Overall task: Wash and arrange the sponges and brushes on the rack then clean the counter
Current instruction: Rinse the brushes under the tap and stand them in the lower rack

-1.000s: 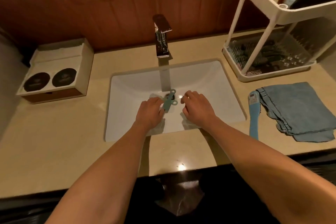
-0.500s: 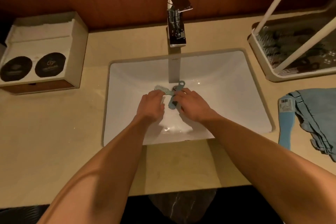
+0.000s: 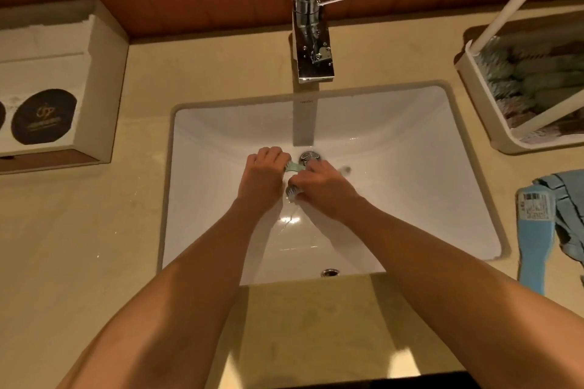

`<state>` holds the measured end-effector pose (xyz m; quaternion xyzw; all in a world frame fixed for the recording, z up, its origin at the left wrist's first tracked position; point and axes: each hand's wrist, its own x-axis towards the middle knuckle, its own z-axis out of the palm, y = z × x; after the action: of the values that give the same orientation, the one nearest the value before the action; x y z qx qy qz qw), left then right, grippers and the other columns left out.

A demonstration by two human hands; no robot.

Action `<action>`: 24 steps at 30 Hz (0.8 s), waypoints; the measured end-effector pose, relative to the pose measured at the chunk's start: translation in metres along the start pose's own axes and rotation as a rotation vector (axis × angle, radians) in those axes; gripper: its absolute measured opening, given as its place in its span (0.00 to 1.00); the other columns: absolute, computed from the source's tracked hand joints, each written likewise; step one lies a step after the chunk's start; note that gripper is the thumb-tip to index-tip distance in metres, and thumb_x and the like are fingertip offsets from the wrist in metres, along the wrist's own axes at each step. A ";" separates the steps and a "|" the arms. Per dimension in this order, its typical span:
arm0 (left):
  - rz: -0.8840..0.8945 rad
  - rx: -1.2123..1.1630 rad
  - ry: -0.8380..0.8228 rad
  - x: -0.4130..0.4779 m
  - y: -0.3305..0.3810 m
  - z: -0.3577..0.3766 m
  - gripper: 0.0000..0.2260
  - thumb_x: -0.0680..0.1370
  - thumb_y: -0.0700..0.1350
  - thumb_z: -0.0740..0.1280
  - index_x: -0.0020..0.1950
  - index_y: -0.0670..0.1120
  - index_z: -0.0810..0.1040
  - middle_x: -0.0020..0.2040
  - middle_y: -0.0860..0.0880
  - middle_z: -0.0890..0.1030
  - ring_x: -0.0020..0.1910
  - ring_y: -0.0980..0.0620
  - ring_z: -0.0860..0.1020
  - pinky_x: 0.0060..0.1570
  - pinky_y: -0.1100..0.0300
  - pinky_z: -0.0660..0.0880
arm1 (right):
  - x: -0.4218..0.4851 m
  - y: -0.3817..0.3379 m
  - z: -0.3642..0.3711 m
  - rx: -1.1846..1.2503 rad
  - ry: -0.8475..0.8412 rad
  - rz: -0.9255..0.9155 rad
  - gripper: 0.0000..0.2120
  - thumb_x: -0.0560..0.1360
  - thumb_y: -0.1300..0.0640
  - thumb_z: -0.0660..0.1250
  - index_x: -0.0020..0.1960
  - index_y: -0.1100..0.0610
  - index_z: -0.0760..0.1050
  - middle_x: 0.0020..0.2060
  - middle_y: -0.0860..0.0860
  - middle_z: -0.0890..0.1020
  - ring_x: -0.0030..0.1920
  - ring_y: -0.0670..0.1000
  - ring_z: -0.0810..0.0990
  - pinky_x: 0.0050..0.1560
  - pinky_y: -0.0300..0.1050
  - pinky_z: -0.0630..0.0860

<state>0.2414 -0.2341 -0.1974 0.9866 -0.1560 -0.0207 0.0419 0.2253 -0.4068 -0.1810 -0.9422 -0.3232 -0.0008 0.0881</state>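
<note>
counter (image 3: 79, 246): beige stone top, runs all round the basin and well out to both sides of the hands.

sink (image 3: 410, 199): white rectangular basin set under the counter. Both hands are down in the middle of it. There's a small word printed on the back rim under the tap, too tiny and blurry for me to read.

faucet (image 3: 313, 41): square chrome one, straight beyond the fingertips, water dropping in a flat sheet just past the knuckles onto the drain (image 3: 309, 156).

box (image 3: 57, 98): cream box way off to the left of the left hand. Two dark round labels on top with a gold logo and a line of text, can't make the words out.

rack (image 3: 521, 88): white plastic, far right and beyond the right hand, only the bottom tray and one post showing. Stuff in the tray is a blur.

cloth (image 3: 568, 199): blue, crumpled, right edge of view, well away from the right hand.

blue brush (image 3: 535, 240): lying on the counter just left of the cloth, back side up, with a white barcode sticker; print unreadable.

left hand (image 3: 264, 177): fingers curled tight around one end of the small green brush.

right hand (image 3: 322, 186): also closed on it, fingers wrapped over.

small green brush (image 3: 292, 166): held between the two hands, over the drain, with a bristly bit poking out below the right fingers.
</note>
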 end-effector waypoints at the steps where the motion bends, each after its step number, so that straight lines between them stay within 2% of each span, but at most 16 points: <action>1: -0.009 0.036 -0.001 0.001 0.000 0.000 0.18 0.72 0.34 0.64 0.61 0.46 0.78 0.56 0.47 0.79 0.54 0.44 0.76 0.51 0.54 0.70 | -0.001 0.000 0.000 0.019 -0.005 0.020 0.05 0.67 0.57 0.76 0.41 0.57 0.82 0.36 0.55 0.84 0.40 0.57 0.82 0.43 0.48 0.79; 3: -0.041 0.106 -0.025 0.000 0.001 -0.002 0.16 0.73 0.35 0.63 0.59 0.46 0.77 0.54 0.47 0.79 0.52 0.45 0.75 0.51 0.53 0.69 | -0.002 -0.002 0.000 0.002 -0.014 0.024 0.06 0.70 0.58 0.74 0.44 0.59 0.81 0.39 0.57 0.84 0.40 0.58 0.82 0.41 0.49 0.80; 4: -0.057 0.129 -0.029 -0.002 0.001 -0.002 0.15 0.72 0.36 0.63 0.57 0.47 0.77 0.52 0.47 0.78 0.51 0.45 0.75 0.51 0.53 0.69 | -0.002 -0.002 0.002 -0.035 -0.038 0.004 0.06 0.74 0.57 0.70 0.47 0.59 0.80 0.43 0.57 0.83 0.43 0.58 0.82 0.43 0.51 0.79; 6: -0.092 0.141 -0.038 -0.005 0.000 -0.002 0.13 0.72 0.36 0.63 0.54 0.47 0.77 0.51 0.47 0.77 0.50 0.45 0.74 0.52 0.53 0.67 | -0.003 -0.002 0.007 -0.060 -0.120 0.016 0.12 0.82 0.55 0.57 0.58 0.59 0.77 0.55 0.57 0.80 0.52 0.57 0.79 0.51 0.52 0.77; 8: -0.115 0.126 -0.044 -0.005 -0.002 0.000 0.11 0.74 0.37 0.63 0.54 0.47 0.77 0.51 0.48 0.77 0.51 0.46 0.73 0.55 0.53 0.66 | -0.006 -0.001 0.010 -0.055 -0.134 0.065 0.15 0.83 0.56 0.54 0.65 0.58 0.73 0.62 0.58 0.76 0.55 0.58 0.78 0.55 0.52 0.77; 10: -0.130 0.110 -0.035 -0.007 -0.004 0.002 0.09 0.75 0.39 0.64 0.55 0.46 0.77 0.51 0.48 0.77 0.51 0.47 0.73 0.56 0.53 0.66 | -0.008 -0.002 0.012 -0.070 -0.108 0.106 0.16 0.82 0.55 0.57 0.65 0.60 0.73 0.61 0.58 0.77 0.54 0.58 0.79 0.53 0.51 0.78; 13: -0.134 0.085 -0.031 -0.010 -0.009 0.004 0.08 0.77 0.42 0.65 0.55 0.48 0.76 0.52 0.49 0.76 0.52 0.48 0.73 0.56 0.53 0.66 | -0.010 -0.006 0.009 -0.157 -0.138 0.119 0.12 0.79 0.54 0.62 0.59 0.56 0.78 0.55 0.54 0.81 0.53 0.56 0.80 0.52 0.48 0.77; 16: -0.127 0.052 -0.025 -0.015 -0.009 0.002 0.08 0.77 0.41 0.67 0.55 0.48 0.76 0.51 0.50 0.77 0.50 0.49 0.75 0.56 0.54 0.66 | -0.014 -0.007 0.002 -0.255 -0.095 0.089 0.03 0.71 0.58 0.73 0.44 0.52 0.83 0.42 0.50 0.84 0.41 0.51 0.82 0.40 0.43 0.78; 18: -0.122 0.021 -0.008 -0.020 -0.009 -0.001 0.06 0.77 0.39 0.68 0.52 0.46 0.78 0.49 0.48 0.79 0.47 0.46 0.77 0.53 0.53 0.66 | -0.016 -0.004 0.000 -0.216 -0.024 0.069 0.04 0.69 0.63 0.73 0.41 0.55 0.84 0.40 0.53 0.83 0.38 0.53 0.82 0.35 0.46 0.78; 20: -0.120 -0.049 0.009 -0.027 -0.008 -0.012 0.04 0.77 0.37 0.67 0.50 0.43 0.79 0.46 0.45 0.79 0.45 0.42 0.76 0.49 0.52 0.66 | -0.015 -0.005 -0.005 -0.091 -0.109 0.032 0.08 0.77 0.64 0.66 0.51 0.59 0.83 0.49 0.57 0.81 0.48 0.58 0.81 0.45 0.52 0.77; 22: -0.125 -0.075 -0.037 -0.031 -0.001 -0.023 0.05 0.80 0.39 0.64 0.52 0.43 0.79 0.48 0.45 0.79 0.47 0.42 0.75 0.49 0.52 0.66 | -0.017 -0.004 -0.006 -0.062 -0.271 0.026 0.14 0.82 0.61 0.58 0.63 0.57 0.78 0.59 0.57 0.76 0.60 0.59 0.74 0.55 0.52 0.71; 24: -0.161 -0.080 -0.100 -0.035 0.009 -0.036 0.05 0.80 0.42 0.63 0.53 0.45 0.78 0.50 0.46 0.78 0.48 0.44 0.74 0.48 0.52 0.67 | -0.023 -0.007 -0.016 -0.037 -0.314 0.048 0.14 0.81 0.61 0.59 0.63 0.54 0.77 0.59 0.55 0.75 0.60 0.58 0.73 0.55 0.50 0.68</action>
<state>0.2071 -0.2292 -0.1595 0.9913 -0.0771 -0.0792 0.0716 0.2038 -0.4180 -0.1653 -0.9397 -0.3102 0.1425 0.0189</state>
